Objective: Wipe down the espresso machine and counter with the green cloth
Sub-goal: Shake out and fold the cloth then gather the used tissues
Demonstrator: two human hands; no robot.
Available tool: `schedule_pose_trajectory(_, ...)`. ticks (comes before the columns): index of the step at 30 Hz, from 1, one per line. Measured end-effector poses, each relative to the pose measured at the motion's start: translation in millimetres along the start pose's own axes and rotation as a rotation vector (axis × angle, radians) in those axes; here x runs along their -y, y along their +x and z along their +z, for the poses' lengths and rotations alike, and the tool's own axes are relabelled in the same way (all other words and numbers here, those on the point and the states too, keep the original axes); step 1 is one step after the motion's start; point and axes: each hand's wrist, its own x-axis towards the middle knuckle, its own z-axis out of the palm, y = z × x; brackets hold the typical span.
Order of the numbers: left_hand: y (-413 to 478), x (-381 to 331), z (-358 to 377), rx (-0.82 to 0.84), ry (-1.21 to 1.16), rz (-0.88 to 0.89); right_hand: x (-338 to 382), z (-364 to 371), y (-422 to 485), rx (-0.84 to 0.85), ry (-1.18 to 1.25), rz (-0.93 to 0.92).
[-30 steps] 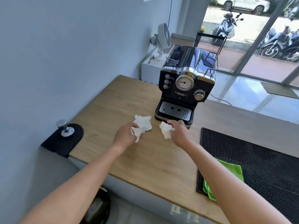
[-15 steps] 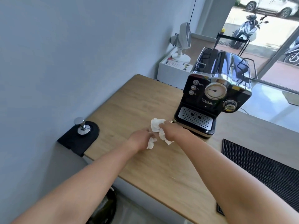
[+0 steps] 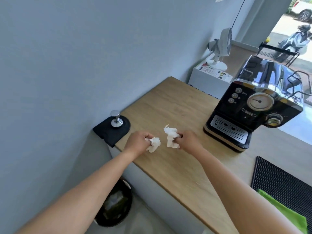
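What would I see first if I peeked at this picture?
Two bare hands in the middle, the left hand and right hand, each pinching a crumpled white tissue above the wooden counter. To the right stands a shiny black espresso machine with a round dial. The green cloth lies on the black mat at the bottom right corner.

Bright daylight from right, wide-angle distortion.

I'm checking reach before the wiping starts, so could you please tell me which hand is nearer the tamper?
Left. The left hand is just right of the tamper; the right hand is farther right, toward the espresso machine.
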Motion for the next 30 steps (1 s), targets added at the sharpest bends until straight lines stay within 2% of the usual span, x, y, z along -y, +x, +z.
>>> schedule_pose_trajectory(5,-38.6,35.7,-44.7,-0.161,-0.209,-0.14,52.8,50.7,-21.9,0.188,0.287,-0.105)
schedule_pose_trajectory(9,-89.3,83.1,-76.8,-0.353,-0.218,-0.283,87.0,111.1,-40.1,0.398,0.295,-0.202)
schedule_pose_trajectory(13,-134.4,139.5,-87.3,-0.436,-0.232,-0.436,91.8,180.8,-51.8,0.531,0.332,-0.18)
schedule_pose_trajectory(21,-158.8,271.1,-29.0,-0.425,-0.398,-0.691,34.2,331.5,-28.1,0.517,0.275,0.096)
schedule_pose_trajectory(26,-142.2,348.9,29.9,-0.386,-0.464,-0.807,-27.5,412.2,6.0,0.491,0.109,0.151)
schedule_pose_trajectory(30,-125.7,406.1,73.6,-0.386,-0.531,-0.853,-64.5,464.0,19.1,0.479,0.094,0.247)
